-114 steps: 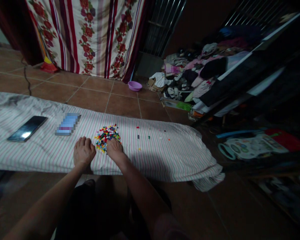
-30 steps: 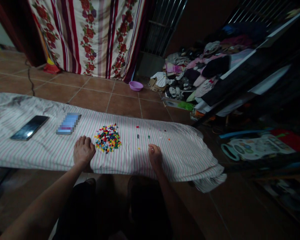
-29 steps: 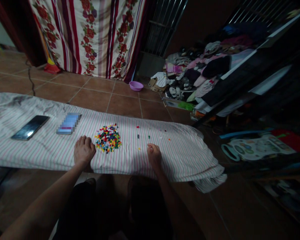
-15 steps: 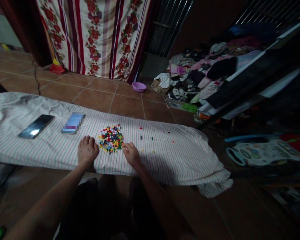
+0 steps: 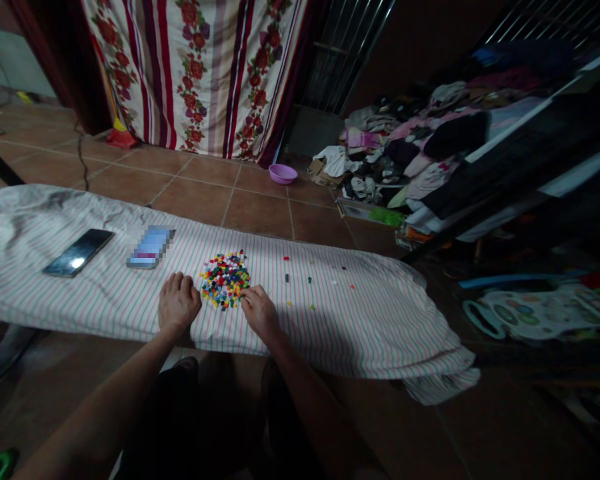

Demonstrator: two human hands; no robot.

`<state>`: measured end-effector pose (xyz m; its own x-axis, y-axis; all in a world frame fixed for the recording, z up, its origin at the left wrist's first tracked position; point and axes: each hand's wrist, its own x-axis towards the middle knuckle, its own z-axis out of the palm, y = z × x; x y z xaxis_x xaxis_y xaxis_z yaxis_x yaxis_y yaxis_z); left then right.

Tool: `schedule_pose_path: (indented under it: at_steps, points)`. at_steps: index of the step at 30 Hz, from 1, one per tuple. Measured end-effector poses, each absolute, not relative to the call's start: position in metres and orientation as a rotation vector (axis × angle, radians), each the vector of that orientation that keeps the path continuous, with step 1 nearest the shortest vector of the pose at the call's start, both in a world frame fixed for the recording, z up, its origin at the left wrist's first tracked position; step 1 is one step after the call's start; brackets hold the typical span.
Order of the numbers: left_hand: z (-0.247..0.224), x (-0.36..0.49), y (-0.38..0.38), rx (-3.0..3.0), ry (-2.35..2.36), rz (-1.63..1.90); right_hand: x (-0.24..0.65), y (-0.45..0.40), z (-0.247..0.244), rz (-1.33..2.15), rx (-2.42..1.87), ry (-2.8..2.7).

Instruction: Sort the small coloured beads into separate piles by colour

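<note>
A heap of small multicoloured plastic pieces (image 5: 225,277) lies on a striped cloth (image 5: 130,303). Left of the heap, my left hand (image 5: 180,300) rests palm down on the cloth, fingers loosely bent, with nothing seen in it. My right hand (image 5: 260,311) is at the heap's right edge, thumb and forefinger pinched together among the pieces. Whatever sits between those fingertips is too small to make out. Several single pieces lie spaced apart to the right, among them a red piece (image 5: 287,258), a dark green piece (image 5: 309,280) and an orange piece (image 5: 352,287).
Two phones lie left on the cloth, a dark phone (image 5: 79,253) and a phone with a lit, blurred screen (image 5: 151,247). Beyond are a tiled floor, a purple basin (image 5: 283,175), a floral curtain (image 5: 195,80) and a pile of clothes (image 5: 405,140).
My right hand has shifted slightly left, its fingertips now in the heap's edge. My left hand stays in place on the cloth. The whole view has moved a little.
</note>
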<state>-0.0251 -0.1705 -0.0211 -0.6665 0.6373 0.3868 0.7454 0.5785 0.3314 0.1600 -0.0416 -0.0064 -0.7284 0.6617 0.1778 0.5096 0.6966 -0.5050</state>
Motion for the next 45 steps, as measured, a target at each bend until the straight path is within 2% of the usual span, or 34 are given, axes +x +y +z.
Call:
schedule_pose_path:
  at_steps: [6,18,30,45]
  points:
    - [-0.020,-0.025,-0.171,-1.162,-2.576,-0.570,0.151,-0.048,0.002,0.512,-1.028,-2.690]
    - [-0.021,-0.027,-0.171,-1.162,-2.582,-0.553,0.149,-0.045,0.006,0.586,-1.091,-2.661]
    - [-0.027,-0.028,-0.171,-1.163,-2.541,-0.548,0.147,-0.048,0.002,0.342,-0.751,-2.721]
    - [-0.023,-0.027,-0.170,-1.138,-2.583,-0.615,0.146,-0.043,-0.004,0.320,-0.705,-2.696]
